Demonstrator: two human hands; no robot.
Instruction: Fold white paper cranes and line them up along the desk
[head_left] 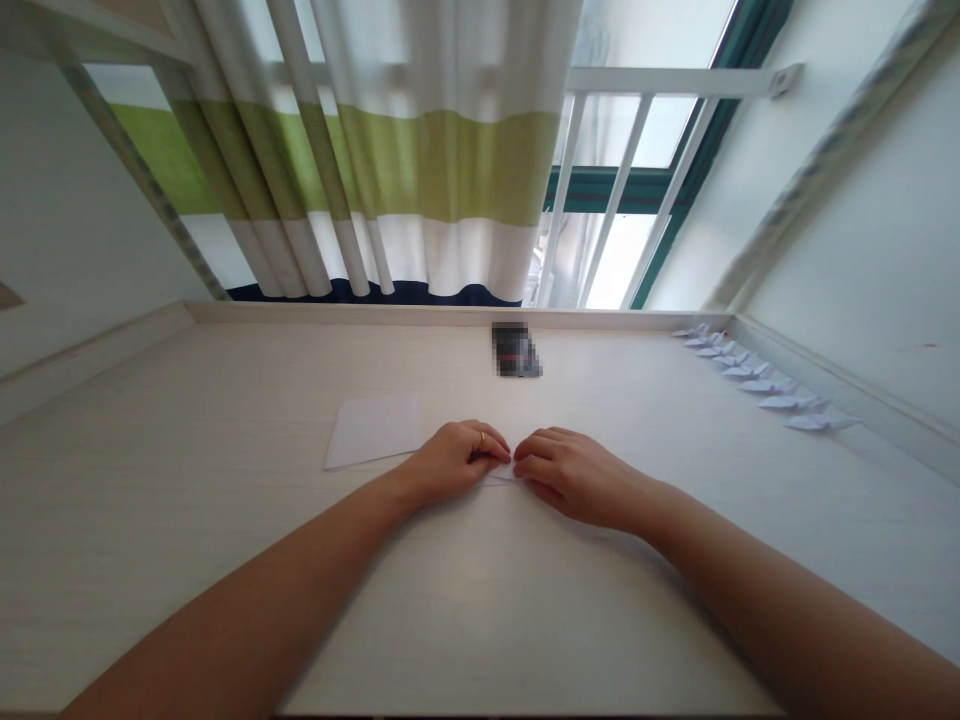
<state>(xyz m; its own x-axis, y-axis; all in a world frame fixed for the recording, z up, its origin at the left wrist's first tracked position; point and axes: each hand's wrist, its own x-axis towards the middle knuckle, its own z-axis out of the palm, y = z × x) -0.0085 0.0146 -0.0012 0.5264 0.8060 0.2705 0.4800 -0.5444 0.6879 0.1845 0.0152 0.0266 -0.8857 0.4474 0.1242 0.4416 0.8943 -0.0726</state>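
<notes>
A small piece of folded white paper (504,472) lies on the table between my two hands, mostly covered by them. My left hand (459,458), with a ring on one finger, grips its left part with the fingers closed together. From the other side my right hand (564,468) bends its fingers closed on the paper's right part. The fingertips of both hands almost meet over it. Just beyond my left hand, a stack or sheet of flat white paper (373,428) rests on the tabletop.
A row of several folded white paper cranes (769,385) runs along the right edge of the pale table (517,620). Near the back rim stands a dark, pixelated object (515,350). Behind are a striped curtain (450,165) and a white railing (637,130) before a window.
</notes>
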